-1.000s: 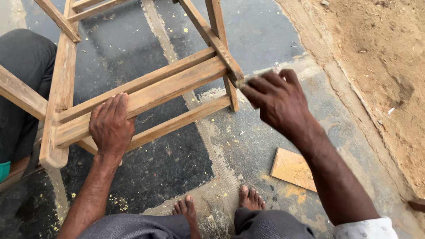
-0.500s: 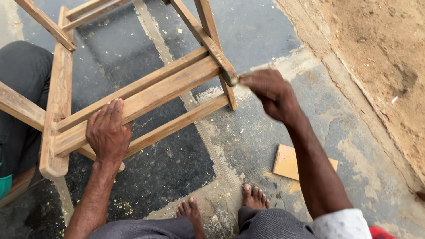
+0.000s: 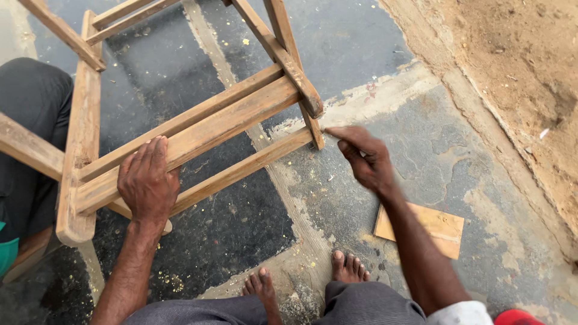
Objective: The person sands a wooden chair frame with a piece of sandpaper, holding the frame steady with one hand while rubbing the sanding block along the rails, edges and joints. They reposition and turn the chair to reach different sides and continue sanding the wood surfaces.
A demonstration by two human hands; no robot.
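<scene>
Since a second ago the right hand has dropped from the frame's corner joint toward the floor, blurred mid-swing. At far left, a dark-trousered leg presses the wooden frame, seemingly to steady it. The left hand lies flat and open on its middle rails, pinning them down. The right hand's fingers are pinched together; what they hold, I cannot tell. Right and nearer lies a small plywood offcut.
</scene>
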